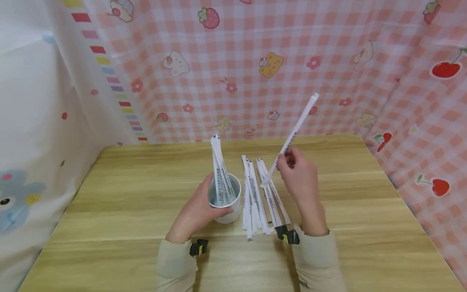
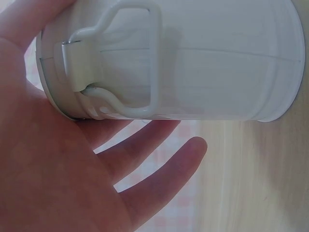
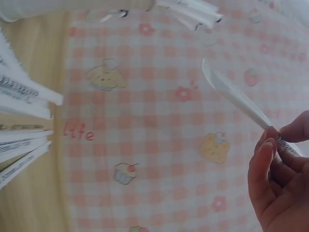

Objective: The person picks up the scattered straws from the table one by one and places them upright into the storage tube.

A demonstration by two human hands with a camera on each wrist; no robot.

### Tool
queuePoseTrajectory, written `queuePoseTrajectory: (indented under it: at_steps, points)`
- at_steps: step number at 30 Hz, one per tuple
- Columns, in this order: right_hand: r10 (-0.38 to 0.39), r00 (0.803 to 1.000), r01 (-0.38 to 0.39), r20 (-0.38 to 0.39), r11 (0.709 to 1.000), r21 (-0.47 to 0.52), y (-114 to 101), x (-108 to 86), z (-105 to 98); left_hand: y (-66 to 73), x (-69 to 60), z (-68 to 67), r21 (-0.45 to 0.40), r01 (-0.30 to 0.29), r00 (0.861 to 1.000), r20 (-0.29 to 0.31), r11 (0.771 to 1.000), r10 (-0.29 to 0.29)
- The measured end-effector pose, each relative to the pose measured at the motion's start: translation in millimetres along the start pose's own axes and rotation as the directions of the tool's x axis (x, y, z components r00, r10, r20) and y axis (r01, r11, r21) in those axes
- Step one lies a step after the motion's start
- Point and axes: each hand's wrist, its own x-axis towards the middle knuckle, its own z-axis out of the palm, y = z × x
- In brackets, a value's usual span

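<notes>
A white cup (image 1: 228,217) stands on the table holding several paper-wrapped sticks (image 1: 219,170). My left hand (image 1: 195,211) grips the cup from its left side, thumb across the front; the left wrist view shows the hand (image 2: 63,159) around the cup (image 2: 212,72), by its wire handle (image 2: 154,63). Between thumb and fingers my right hand (image 1: 300,174) pinches one wrapped stick (image 1: 300,119), tilted up to the right above the table. In the right wrist view the hand (image 3: 282,179) holds that stick (image 3: 241,101). Several more wrapped sticks (image 1: 251,198) lie right of the cup.
The wooden table (image 1: 120,211) has a pink checked cloth (image 1: 240,69) hanging behind it. More patterned cloth (image 1: 438,134) hangs at the right, and pale cloth (image 1: 33,101) at the left. Black bands (image 1: 198,247) show at both wrists.
</notes>
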Motion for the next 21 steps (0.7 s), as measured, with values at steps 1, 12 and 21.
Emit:
queuePoseTrajectory:
  at_steps: [1,12,21]
  points:
    - [-0.033,0.999,0.034,-0.022,0.999,0.015,-3.6,-1.5,-1.8,0.4,0.0,0.0,0.000,-0.001,1.000,0.000,1.000,0.001]
    - [-0.327,0.945,0.327,0.016,0.945,0.019,-28.7,-12.8,19.8,0.4,0.2,-0.4,-0.019,-0.029,1.000,-0.007,0.999,0.028]
    - [-0.409,0.899,0.419,0.156,0.907,-0.036,-27.5,-15.2,45.0,-1.0,1.1,-0.8,-0.072,-0.056,0.998,0.012,0.996,0.057]
